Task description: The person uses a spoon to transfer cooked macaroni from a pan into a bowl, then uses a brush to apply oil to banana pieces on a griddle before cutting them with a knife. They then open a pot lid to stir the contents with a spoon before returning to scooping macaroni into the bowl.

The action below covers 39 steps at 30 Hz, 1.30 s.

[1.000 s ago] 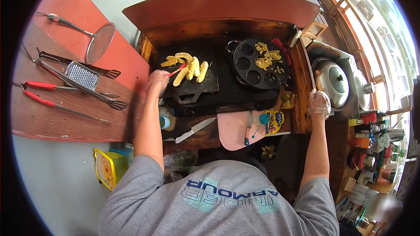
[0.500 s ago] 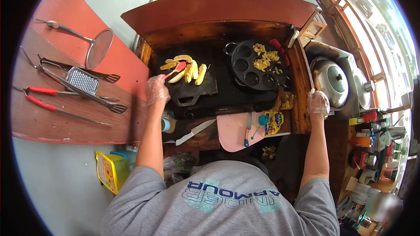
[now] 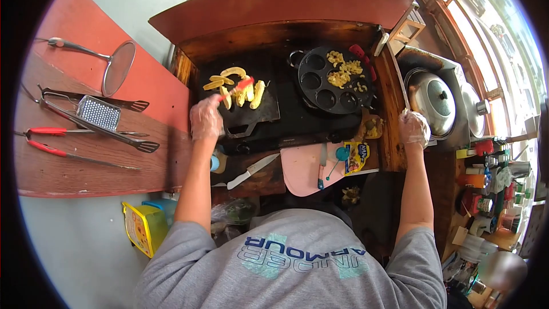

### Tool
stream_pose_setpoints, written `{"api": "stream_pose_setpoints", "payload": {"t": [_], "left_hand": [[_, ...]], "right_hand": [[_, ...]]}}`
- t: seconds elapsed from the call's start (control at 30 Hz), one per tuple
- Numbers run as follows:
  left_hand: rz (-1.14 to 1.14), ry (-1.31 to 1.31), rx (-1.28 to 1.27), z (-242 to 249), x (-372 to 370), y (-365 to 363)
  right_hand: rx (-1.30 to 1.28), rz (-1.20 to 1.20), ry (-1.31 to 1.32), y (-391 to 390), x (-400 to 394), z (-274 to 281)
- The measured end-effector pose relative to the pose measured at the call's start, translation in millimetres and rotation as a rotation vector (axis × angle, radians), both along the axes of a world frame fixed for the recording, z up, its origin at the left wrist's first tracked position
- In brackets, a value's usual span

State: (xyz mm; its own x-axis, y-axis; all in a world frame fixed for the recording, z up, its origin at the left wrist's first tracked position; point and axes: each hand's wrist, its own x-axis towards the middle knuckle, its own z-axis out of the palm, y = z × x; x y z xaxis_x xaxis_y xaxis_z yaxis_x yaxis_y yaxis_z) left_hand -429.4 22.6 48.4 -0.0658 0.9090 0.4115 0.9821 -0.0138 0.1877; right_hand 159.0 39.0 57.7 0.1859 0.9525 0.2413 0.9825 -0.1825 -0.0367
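Observation:
My left hand [image 3: 206, 119], in a clear plastic glove, is closed round the handle of a red-headed silicone utensil [image 3: 246, 83], brush or spatula, I cannot tell which. Its head lies over peeled bananas [image 3: 258, 95] spread on a flat black griddle [image 3: 266, 111]. To the right sits a dark round pan [image 3: 310, 81] with hollows, partly covered by yellow chopped pieces [image 3: 345, 74]. My right hand [image 3: 414, 128], also gloved, grips the edge of the wooden side panel [image 3: 392, 144], beside a lidded pot [image 3: 433, 102].
Below the stove lie a white-handled knife [image 3: 253, 171], a pink cutting board [image 3: 300, 169], another knife [image 3: 322, 167] and a yellow packet [image 3: 357, 157]. Tongs [image 3: 48, 131], a grater [image 3: 98, 113] and a strainer [image 3: 119, 68] hang at left. A red panel [image 3: 280, 6] borders the back.
The red-headed utensil has moved right across the bananas with my left hand. My right hand stays at the side panel. The whole view has shifted slightly.

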Motion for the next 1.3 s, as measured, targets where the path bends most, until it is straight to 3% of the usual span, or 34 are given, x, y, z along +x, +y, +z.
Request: {"api": "stream_pose_setpoints", "payload": {"t": [0.07, 0.2, 0.37, 0.5, 0.67, 0.77, 1.03, 1.17, 1.3], "left_hand": [[-0.145, 0.180, -0.005, 7, 9, -23], [-0.123, 0.318, 0.043, 5, 22, -9], [-0.055, 0.252, 0.090, 0, 13, 31], [-0.029, 0.134, -0.086, 17, 18, -9], [0.034, 0.151, -0.007, -4, 5, -17], [0.176, 0.167, 0.045, 15, 11, -17], [0.038, 0.128, -0.009, -3, 6, -22], [0.078, 0.123, 0.062, -16, -1, -13], [0.191, 0.069, -0.114, 8, 12, -20]], "right_hand": [[-0.002, 0.015, -0.025, 3, -3, 2], [-0.056, 0.075, -0.078, 6, -3, -2], [0.027, 0.160, -0.093, 5, 0, -11], [0.088, 0.184, -0.079, 7, 2, -16], [0.075, 0.184, -0.053, 6, 2, -16], [0.055, 0.209, -0.079, 7, 8, -23], [0.092, 0.180, -0.033, 7, 7, -23], [0.096, 0.188, -0.054, 10, 5, -20], [0.069, 0.179, -0.052, 9, 6, -19]]}}
